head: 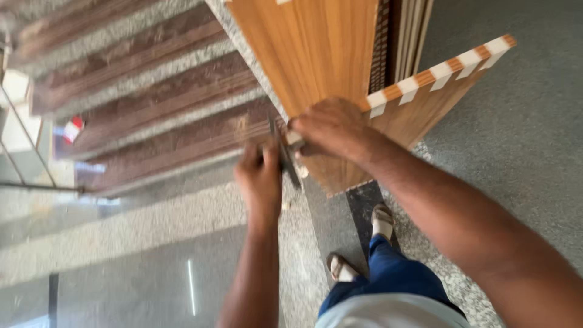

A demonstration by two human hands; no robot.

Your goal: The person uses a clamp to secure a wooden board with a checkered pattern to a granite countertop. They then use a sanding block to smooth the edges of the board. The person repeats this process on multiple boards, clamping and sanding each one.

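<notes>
Left hand (260, 176) grip closed on dark tool (285, 159), right hand (331, 129) pressing wooden panel (303, 54)

- The left hand (260, 176) was bare, with no glove, ring or watch showing; its forearm ran down to about 6 o'clock, unsleeved.
- The right hand (331, 127) was bare too, and its forearm, reaching in from about 4 o'clock, had no sleeve in view.
- Blue trousers (395, 279) covered the legs near 6 o'clock.
- A pale, light-coloured shirt hem (388, 316) showed at the bottom edge.
- Open sandals (381, 215) with pale straps were on both feet, blurred.
</notes>
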